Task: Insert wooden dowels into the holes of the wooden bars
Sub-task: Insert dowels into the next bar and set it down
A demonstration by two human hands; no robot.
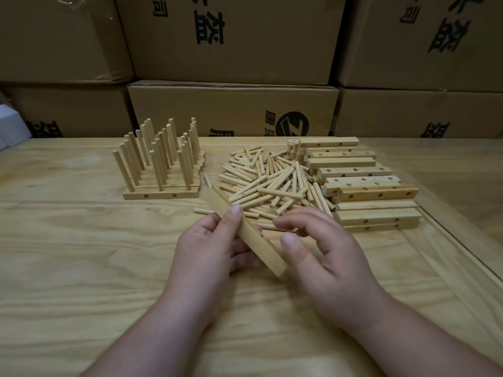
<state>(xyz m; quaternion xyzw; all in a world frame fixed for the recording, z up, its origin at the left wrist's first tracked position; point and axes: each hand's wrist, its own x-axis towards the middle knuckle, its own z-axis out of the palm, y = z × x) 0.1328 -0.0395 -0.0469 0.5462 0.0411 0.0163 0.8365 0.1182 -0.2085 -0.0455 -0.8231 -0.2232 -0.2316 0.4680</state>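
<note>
Several bars are already done: on the left of the table (pixel 81 268) stands a block of finished bars (pixel 160 192) set side by side, each w/ dowels upright in its holes, approx. three per bar. Exact bar count hard to tell, rows overlap.

Head view, the only one: left hand (pixel 206 248) grips one wooden bar (pixel 245 229) near its middle, thumb on top, bar tilted w/ far end up over the near edge of the dowel pile. No dowel in it that I can see; its holes face away. Right hand (pixel 321 248) hovers just beside the bar's near end, fingers loosely curled, holding nothing I can make out.

Left to do, by my reckoning: plenty. Loose dowels (pixel 272 180) lie in a big heap at centre, and a stack of empty bars (pixel 364 186) sits right of it, still a good many.

Materials: all pale unfinished wood. Dowels are smooth round rods w/ flat-cut ends, uniform length. Bars are square-edged, long, drilled w/ small round holes on two faces. Table is light wood, strong wavy grain, slight sheen. Cardboard boxes (pixel 234 110) w/ dark print are stacked behind.
</note>
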